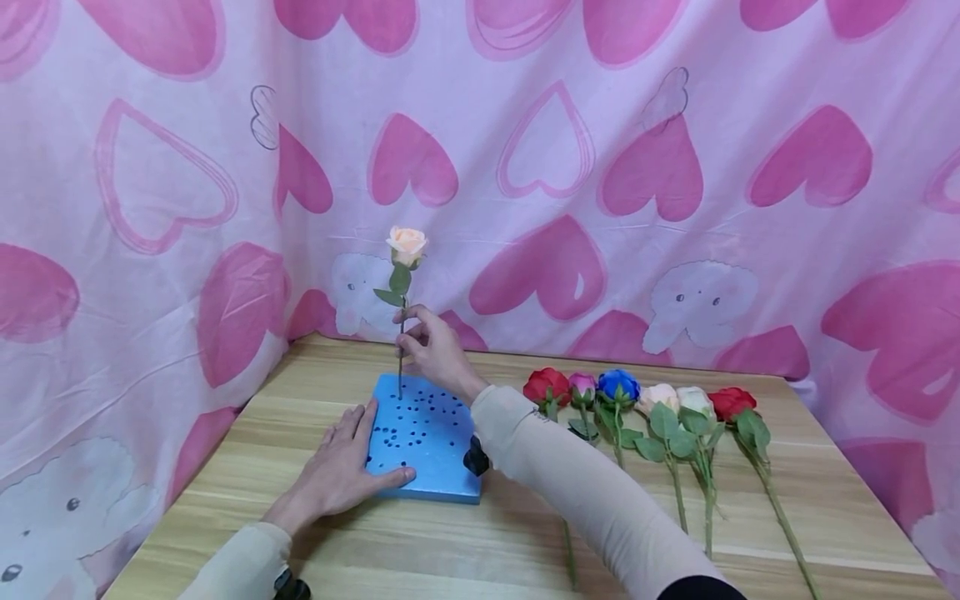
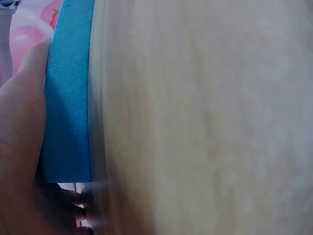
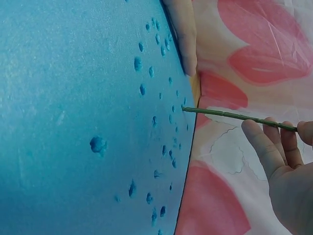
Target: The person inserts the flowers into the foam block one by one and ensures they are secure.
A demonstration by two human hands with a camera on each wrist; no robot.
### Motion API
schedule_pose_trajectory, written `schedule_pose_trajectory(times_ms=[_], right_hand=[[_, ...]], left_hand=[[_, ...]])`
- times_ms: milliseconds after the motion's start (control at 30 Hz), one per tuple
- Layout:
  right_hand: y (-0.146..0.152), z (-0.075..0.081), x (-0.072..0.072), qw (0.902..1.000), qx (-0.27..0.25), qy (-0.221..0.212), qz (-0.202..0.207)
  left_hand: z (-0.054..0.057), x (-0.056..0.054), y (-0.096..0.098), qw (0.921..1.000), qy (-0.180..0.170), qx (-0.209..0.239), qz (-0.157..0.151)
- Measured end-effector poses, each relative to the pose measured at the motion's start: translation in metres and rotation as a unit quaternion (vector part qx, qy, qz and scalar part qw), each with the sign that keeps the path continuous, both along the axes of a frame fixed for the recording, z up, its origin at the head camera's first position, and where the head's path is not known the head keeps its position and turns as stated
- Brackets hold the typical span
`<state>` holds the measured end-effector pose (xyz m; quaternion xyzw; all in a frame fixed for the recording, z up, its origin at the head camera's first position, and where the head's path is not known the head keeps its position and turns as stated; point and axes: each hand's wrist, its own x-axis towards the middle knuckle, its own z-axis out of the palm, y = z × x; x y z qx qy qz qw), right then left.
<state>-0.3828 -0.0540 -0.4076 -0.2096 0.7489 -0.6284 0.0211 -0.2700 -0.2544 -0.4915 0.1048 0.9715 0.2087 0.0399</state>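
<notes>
And over the blue foam block (image 1: 438, 462) a single peach rose (image 1: 401, 278) is held upright, its stem pinched by the right hand (image 1: 438, 354), fingers drawn in narrow. The stem's lower end is met by the block's top, toward the far left; whether it is sunk into a hole cannot be told. At the left edge, the block is braced by the left hand (image 1: 337, 471), spread wide, thumb laid over the near end.

Now the surroundings! The wooden tabletop (image 1: 465, 550) is backed by a pink curtain (image 1: 337, 150) printed with hearts and pale cartoon animals. Off to the right, flowers are laid out in a row, and here's the obstruction: some of their stems are covered by the right sleeve (image 1: 585, 467), slanting across. Part of the block's right edge is hidden, too, by a black device (image 1: 476, 457) at that wrist.

The count, then: six flowers are lined up, left to right: a red rose (image 1: 547, 386), a pink bloom (image 1: 582, 385), a blue rose (image 1: 618, 385), a cream rose (image 1: 658, 397), a white rose (image 1: 695, 401) and a second red rose (image 1: 732, 403). Seven are made with the held one. One block is seen, pitted with holes too many to be counted surely.
</notes>
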Motion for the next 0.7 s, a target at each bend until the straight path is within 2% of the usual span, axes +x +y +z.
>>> schedule_pose_trajectory(times_ms=[333,700], right_hand=[[-0.0005,-0.0017,-0.0005,1.0000,0.008,-0.002,0.005],[-0.0007,-0.0045,-0.0006,0.9985,0.051,0.000,-0.016]], left_hand=[[0.0029,0.0007,0.0013,1.0000,-0.008,-0.001,0.003],[0.0018,0.0016,0.0019,0.9999,-0.011,-0.001,0.004]])
